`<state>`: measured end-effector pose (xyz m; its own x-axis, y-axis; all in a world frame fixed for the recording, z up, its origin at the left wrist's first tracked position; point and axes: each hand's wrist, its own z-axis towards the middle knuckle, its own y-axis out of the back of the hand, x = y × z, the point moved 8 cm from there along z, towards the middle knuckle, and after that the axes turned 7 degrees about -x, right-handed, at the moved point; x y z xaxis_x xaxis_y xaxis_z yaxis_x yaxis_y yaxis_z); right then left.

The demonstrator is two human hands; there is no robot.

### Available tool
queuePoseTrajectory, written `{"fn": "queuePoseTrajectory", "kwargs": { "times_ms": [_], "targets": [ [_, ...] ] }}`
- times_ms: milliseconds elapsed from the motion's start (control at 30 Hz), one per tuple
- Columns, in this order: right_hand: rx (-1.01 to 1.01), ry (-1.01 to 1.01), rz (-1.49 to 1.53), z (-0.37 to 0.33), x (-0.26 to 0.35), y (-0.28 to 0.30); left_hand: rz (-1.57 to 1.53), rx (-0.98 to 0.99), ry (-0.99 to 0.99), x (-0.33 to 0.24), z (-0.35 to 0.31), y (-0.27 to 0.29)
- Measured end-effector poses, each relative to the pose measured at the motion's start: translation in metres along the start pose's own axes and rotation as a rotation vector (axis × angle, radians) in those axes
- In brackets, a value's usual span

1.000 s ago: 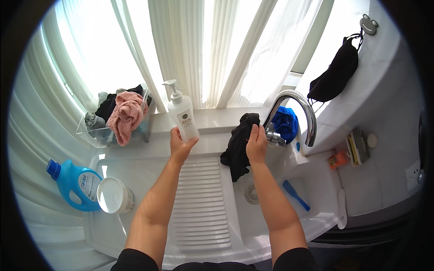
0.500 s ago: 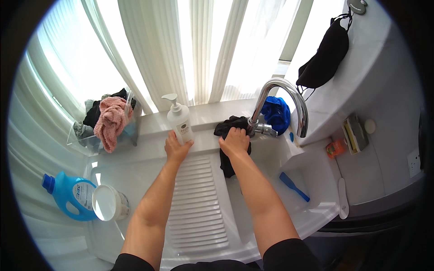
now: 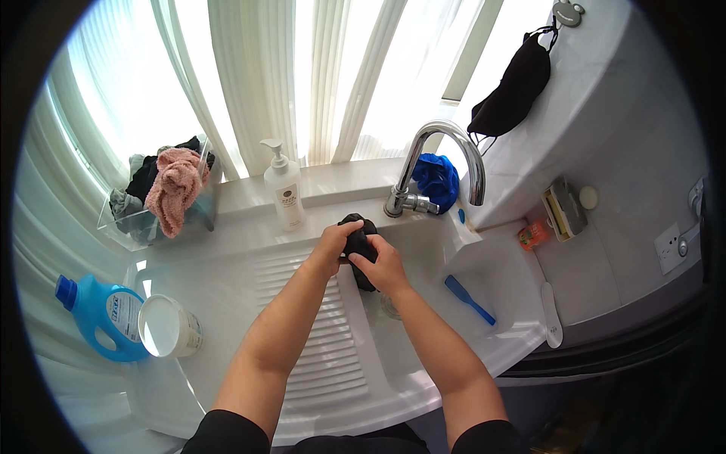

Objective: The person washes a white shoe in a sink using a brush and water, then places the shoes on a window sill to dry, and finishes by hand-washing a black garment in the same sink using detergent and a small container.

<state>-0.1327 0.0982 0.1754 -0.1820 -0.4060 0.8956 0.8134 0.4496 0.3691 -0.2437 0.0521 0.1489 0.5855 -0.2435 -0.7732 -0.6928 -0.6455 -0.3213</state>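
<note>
A bunched black cloth is gripped between my two hands, above the divider of the white sink. My left hand closes on its left side, thumb on top. Fingers of my right hand curl around the right side. Part of the cloth hangs down over the basin; its kind of garment cannot be made out. Left of my hands the ribbed washboard slopes toward me. A white pump bottle stands upright on the ledge behind, apart from both hands.
A chrome tap arches over the basin, with a blue cloth behind it. Inside the basin lies a blue brush. At left stand a clear bin of clothes, a blue detergent jug and a white tub.
My left hand has left the pump bottle and moved right onto the black cloth. My right hand has brought the cloth from beside the tap toward me. The view has shifted slightly.
</note>
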Motion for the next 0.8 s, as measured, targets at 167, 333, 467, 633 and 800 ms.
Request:
{"fn": "queuePoseTrajectory", "kwargs": {
  "times_ms": [167,333,467,633,800],
  "targets": [
    [-0.069,0.008,-0.010,-0.002,-0.012,0.057,0.150,-0.077,-0.626,-0.061,0.043,-0.032],
    [0.133,-0.042,0.055,0.011,-0.056,0.076,0.568,-0.035,-0.707,-0.083,0.100,-0.082],
    [0.304,-0.210,0.100,0.015,-0.084,0.096,0.630,0.234,-0.332,-0.059,0.124,-0.105],
    [0.406,-0.325,0.178,0.002,-0.117,0.101,0.781,0.413,-0.386,-0.031,0.129,-0.104],
    [0.469,-0.388,0.196,-0.006,-0.108,0.073,0.944,0.224,-0.541,-0.033,0.127,-0.102]
  ]
}}
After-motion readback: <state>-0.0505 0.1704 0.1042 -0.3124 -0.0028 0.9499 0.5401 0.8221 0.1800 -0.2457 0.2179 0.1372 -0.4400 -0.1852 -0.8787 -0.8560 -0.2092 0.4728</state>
